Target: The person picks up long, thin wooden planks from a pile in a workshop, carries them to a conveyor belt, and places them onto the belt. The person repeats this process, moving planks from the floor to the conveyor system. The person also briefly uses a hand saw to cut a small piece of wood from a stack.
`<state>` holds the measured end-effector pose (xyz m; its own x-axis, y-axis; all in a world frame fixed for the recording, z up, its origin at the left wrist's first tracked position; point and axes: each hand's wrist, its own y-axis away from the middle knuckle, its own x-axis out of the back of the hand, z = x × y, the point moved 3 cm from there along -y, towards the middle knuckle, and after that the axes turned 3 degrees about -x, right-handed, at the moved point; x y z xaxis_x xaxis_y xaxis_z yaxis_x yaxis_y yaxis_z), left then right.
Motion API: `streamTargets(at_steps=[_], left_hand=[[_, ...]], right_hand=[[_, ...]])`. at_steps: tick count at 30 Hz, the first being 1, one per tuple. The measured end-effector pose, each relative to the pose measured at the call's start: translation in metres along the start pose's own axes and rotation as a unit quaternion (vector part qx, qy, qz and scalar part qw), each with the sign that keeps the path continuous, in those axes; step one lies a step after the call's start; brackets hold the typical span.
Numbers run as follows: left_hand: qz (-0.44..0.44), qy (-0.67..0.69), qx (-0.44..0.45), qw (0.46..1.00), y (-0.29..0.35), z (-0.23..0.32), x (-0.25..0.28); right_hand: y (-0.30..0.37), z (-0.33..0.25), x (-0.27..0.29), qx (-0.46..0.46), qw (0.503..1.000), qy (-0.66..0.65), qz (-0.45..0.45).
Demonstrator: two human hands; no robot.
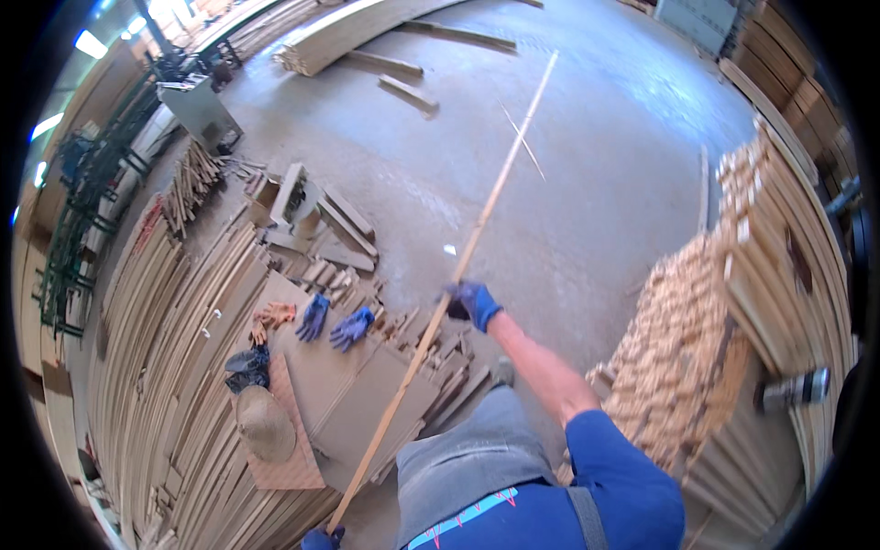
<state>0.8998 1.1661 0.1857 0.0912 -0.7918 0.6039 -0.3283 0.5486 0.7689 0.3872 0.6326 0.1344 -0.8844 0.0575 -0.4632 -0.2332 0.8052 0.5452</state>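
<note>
A long, thin wooden strip (490,203) slants across the view, from the lower left up to the far middle. My right hand (472,305), in a blue and dark work glove, is closed round it near its middle. At the bottom edge my left hand (321,538), gloved too and partly cut off by the picture's rim, grips the near end. Left of the strip, loose blue gloves (351,328) and an orange glove (278,314) lie on a flat board (371,403). A straw hat (266,424) and a dark plastic bag (246,369) sit beside them.
Long boards (183,367) are stacked at the left. Another wood stack (674,339) stands at the right, with a metal flask (796,390) on it. Offcuts (321,220) lie ahead on the left. A thin stick (534,158) and a large lumber bundle (339,37) are on the floor farther off.
</note>
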Motion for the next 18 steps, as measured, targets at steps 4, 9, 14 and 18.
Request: streamTargets(at_steps=[4, 9, 14, 18], left_hand=[[0.052, 0.045, -0.055, 0.996, -0.029, 0.198, 0.184], [0.075, 0.104, -0.186, 0.974, -0.096, 0.380, 0.307], [-0.102, 0.256, -0.202, 0.940, -0.127, 0.413, 0.370], [-0.138, 0.278, -0.187, 0.932, -0.216, 0.292, 0.236]], right_hand=[[0.027, -0.012, 0.006, -0.047, 0.994, 0.032, -0.092], [0.036, -0.032, -0.012, -0.035, 0.982, 0.019, -0.187], [-0.075, -0.137, 0.055, 0.009, 0.996, -0.001, -0.093], [-0.183, -0.247, 0.086, -0.001, 1.000, 0.004, -0.012]])
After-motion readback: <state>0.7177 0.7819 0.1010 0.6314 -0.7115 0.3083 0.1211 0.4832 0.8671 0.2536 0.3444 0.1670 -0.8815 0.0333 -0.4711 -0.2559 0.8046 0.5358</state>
